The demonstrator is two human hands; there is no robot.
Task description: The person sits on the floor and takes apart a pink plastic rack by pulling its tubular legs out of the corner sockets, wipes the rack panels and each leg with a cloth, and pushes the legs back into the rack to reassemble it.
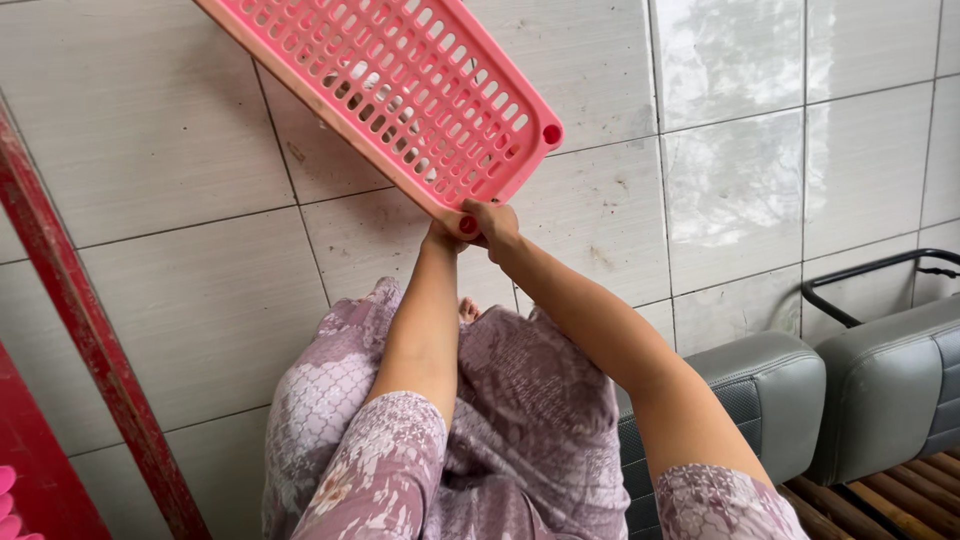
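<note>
Both hands: out in front at arm's length, meeting at the near end of a pink tray (400, 90), which is lifted well clear of the floor.
Tray: pink plastic, slotted all over like a grid, with a raised rim and a round hole at its corner; it slants from the upper left down to the hands, and its far end runs off the top edge of view.
Right hand (492, 222): grip clamped on the tray's near edge, thumb on top, fingers wrapped under; a red-painted nail shows on the thumb.
Left hand (441, 238): tucked just beside the right one, under the same edge; mostly hidden behind the tray rim and the right hand, so I cannot tell whether its grip is closed on the plastic or only pressed against it.
Arms: bare from the elbow down, short patterned sleeves at the bottom of view.
Dress (500, 400): mauve and white print, spread over the knees below the arms; a toe peeks out just under the hands.
Floor (180, 290): large pale grey tiles with dark grout lines, glossy to the right where they reflect light.
Seats (860, 390): two grey padded cushions at the right, side by side, on wooden slats; a black metal rail curves just above them.
Post (85, 320): red painted bar, slanting down the left side, well apart from the tray.
Pink item: a small scrap of something pink at the bottom left corner, too cropped to identify.
</note>
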